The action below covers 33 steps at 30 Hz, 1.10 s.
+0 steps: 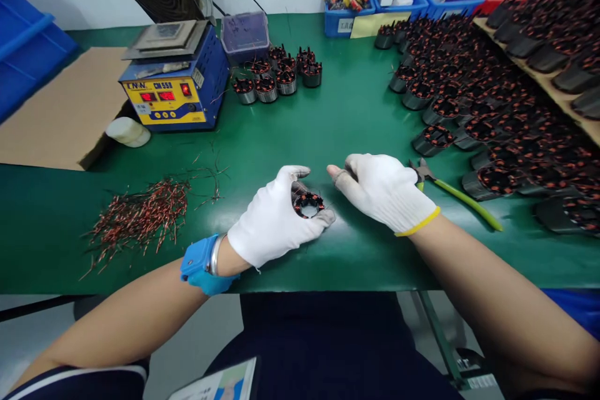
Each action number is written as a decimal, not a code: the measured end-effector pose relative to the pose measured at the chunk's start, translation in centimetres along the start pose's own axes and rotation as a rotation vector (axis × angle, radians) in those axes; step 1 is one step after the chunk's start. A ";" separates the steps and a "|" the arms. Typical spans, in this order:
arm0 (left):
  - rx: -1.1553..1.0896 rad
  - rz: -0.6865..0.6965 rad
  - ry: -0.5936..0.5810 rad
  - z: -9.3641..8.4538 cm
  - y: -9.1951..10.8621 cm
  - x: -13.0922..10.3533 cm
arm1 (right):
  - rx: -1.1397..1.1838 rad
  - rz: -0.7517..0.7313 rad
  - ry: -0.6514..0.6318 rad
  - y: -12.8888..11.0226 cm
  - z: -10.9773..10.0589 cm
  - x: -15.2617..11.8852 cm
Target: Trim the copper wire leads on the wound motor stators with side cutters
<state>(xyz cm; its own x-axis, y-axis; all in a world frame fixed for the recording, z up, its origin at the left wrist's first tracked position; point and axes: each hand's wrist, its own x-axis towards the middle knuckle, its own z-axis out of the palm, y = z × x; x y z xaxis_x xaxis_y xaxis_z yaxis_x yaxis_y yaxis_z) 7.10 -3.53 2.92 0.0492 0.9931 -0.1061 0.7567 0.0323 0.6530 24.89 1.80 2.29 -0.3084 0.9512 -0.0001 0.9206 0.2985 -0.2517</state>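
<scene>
My left hand (276, 215), in a white glove with grey fingertips, is wrapped around a small motor stator (308, 204) with copper windings and an open round centre. It holds the stator just over the green tabletop. To the right is my right hand (379, 190), gloved too, apart from the stator. Its fingers are curled in and its bare thumb tip points at the left hand; whatever they may pinch is hidden. Beside its wrist lie cutting pliers (462, 200) with green handles, partly covered by the glove.
Loose copper wire ends (140, 219) lie in a pile at left. Behind stand a blue and yellow CM 550 machine (169, 97), a plastic box (244, 37) and several stators (276, 78). Rows of stators (469, 94) fill the right side. A tool bin (347, 12) stands at the back.
</scene>
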 end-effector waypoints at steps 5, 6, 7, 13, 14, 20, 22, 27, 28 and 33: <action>-0.135 0.036 -0.037 0.1 -1.0 0.1 | 0.361 -0.154 -0.177 -0.2 -0.4 0.5; -0.149 0.056 -0.050 0.1 -1.2 0.1 | 0.333 -0.159 -0.192 -0.2 -0.2 0.5; -0.156 0.077 -0.061 0.1 -1.3 0.2 | 0.280 -0.141 -0.191 -0.3 -0.1 0.6; -0.244 0.155 -0.079 0.1 -2.0 0.6 | 0.163 -0.101 0.030 -0.7 0.2 0.2; -0.276 0.166 -0.085 0.2 -2.1 0.7 | 0.263 -0.150 0.004 -0.9 0.2 0.2; -0.345 0.244 -0.150 0.7 -2.5 1.1 | 0.622 -0.156 -0.192 -1.6 1.2 0.5; -0.354 0.272 -0.174 0.6 -2.5 1.2 | 0.623 -0.039 -0.217 -1.3 1.3 0.6; -0.342 0.303 -0.232 0.0 -2.2 1.5 | 0.059 -0.054 -0.110 -0.1 0.0 0.1; -0.330 0.301 -0.238 -0.2 -2.2 1.5 | -0.066 -0.079 -0.066 0.2 -0.4 0.0; -0.245 0.279 -0.241 -1.5 -2.7 1.5 | 0.000 -0.119 0.177 0.7 -2.0 -1.6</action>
<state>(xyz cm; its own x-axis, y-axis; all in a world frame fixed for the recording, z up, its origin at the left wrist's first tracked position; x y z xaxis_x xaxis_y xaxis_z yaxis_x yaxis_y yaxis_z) 4.17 -1.91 2.09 0.4028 0.9137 -0.0534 0.5172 -0.1791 0.8369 26.48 0.62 4.06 -0.3684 0.9079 0.1998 0.8801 0.4099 -0.2398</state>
